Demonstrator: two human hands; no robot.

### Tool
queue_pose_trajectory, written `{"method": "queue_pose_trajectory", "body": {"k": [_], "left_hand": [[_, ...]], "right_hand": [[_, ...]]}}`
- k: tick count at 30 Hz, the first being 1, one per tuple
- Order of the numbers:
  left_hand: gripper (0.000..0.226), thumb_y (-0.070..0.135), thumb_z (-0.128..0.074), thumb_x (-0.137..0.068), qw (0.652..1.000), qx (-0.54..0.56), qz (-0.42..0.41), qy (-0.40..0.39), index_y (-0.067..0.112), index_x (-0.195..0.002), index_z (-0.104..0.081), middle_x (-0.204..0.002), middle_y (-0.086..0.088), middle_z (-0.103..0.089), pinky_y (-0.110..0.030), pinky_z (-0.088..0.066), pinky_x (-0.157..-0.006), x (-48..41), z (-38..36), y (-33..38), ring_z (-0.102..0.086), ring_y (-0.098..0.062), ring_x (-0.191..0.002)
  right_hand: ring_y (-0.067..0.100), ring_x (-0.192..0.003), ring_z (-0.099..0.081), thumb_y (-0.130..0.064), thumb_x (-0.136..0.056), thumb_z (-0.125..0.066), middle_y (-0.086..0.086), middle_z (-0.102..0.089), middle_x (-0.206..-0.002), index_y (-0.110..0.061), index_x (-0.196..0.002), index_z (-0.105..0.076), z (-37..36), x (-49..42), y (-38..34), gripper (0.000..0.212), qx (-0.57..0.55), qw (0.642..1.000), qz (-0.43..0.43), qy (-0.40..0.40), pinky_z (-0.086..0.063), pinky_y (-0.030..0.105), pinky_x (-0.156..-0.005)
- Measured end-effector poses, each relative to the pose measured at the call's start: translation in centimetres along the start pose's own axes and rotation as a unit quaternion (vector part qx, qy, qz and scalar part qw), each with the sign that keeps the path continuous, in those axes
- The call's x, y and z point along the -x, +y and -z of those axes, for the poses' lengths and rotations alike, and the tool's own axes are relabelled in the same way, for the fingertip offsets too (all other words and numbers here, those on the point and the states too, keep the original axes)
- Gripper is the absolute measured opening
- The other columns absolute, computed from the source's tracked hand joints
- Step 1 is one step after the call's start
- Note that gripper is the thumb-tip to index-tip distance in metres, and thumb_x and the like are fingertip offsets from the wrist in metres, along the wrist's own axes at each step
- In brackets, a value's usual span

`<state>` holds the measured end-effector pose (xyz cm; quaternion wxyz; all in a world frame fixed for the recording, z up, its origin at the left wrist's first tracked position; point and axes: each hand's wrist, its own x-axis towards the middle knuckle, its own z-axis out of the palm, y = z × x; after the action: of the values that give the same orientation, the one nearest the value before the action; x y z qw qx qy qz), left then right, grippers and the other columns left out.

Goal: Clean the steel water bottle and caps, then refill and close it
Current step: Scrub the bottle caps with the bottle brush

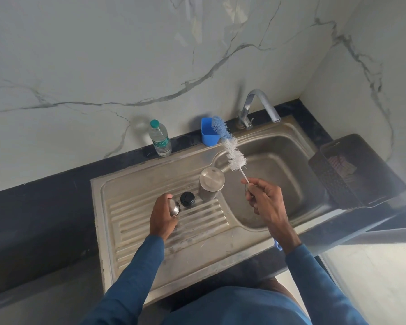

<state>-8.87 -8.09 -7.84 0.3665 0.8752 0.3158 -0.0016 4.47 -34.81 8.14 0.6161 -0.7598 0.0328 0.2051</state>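
Two caps (187, 199), one bottle (211, 184), one brush (235, 157)

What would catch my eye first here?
The right grip holds a fluffy blue-and-white bottle brush up over the steel sink. On the ribbed drainboard, the left grip clasps a shiny steel item, beside a black cap and a steel cylinder.
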Motion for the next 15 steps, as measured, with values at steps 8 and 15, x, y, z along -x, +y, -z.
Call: {"method": "queue_pose_trajectory", "body": {"k": [8, 15], "left_hand": [[0.103, -0.002, -0.090, -0.067, 0.998, -0.007, -0.042, 0.042, 0.006, -0.153, -0.034, -0.163, -0.023, -0.023, -0.054, -0.040, -0.120, 1.8, 0.6, 1.2, -0.028, -0.042, -0.151], [0.070, -0.001, -0.072, -0.087, 0.973, 0.008, -0.169, 0.156, 0.007, -0.150, -0.042, -0.161, -0.017, -0.033, -0.035, -0.031, -0.126, 4.6, 3.4, 7.4, -0.033, -0.031, -0.153]], "right_hand": [[0.013, -0.051, -0.041, -0.007, -0.102, -0.055, 0.002, -0.060, -0.065, -0.018, -0.104, -0.080, 0.6, 0.1, -0.3, 0.026, -0.006, 1.000, 0.019, -0.011, -0.031, 0.021, -0.044], [0.020, -0.054, -0.044, -0.015, -0.104, -0.057, 0.002, -0.063, -0.066, -0.025, -0.103, -0.079, 1.6, -0.1, -1.3, 0.025, -0.006, 0.994, 0.105, 0.006, -0.035, 0.031, -0.050]]}}
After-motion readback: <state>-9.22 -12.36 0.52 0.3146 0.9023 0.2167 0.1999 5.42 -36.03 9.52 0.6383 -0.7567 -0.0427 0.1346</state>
